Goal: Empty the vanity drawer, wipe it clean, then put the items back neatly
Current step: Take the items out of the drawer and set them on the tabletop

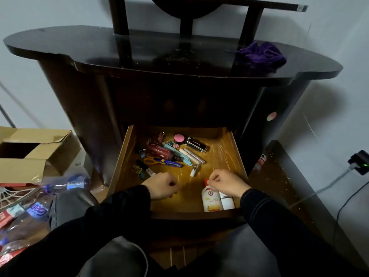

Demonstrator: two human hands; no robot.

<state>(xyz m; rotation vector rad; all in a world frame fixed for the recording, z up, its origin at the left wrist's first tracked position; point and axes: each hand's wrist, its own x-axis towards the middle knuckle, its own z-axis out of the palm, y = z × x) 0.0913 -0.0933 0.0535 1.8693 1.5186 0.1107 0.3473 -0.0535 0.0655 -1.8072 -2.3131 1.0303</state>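
Note:
The wooden vanity drawer point(119, 162) is pulled out. At its back lie a pink compact point(179, 138), a black case point(196, 144), a dark red bottle point(158, 151), orange-handled scissors point(151, 161), white pens point(192, 155) and several binder clips. A white bottle with a red cap point(210, 198) and a small white jar point(227, 202) lie at the front right. My left hand point(161, 184) hovers over the front of the drawer, fingers curled, with nothing visible in it. My right hand point(225, 182), also curled, sits just over the bottle's cap; whether it touches the cap I cannot tell.
A purple cloth point(261, 54) lies on the right of the dark vanity top point(139, 50). On the floor to the left are an open cardboard box point(30, 156) and several plastic bottles point(36, 210). A charger with a cable point(359, 162) is plugged in at the right wall.

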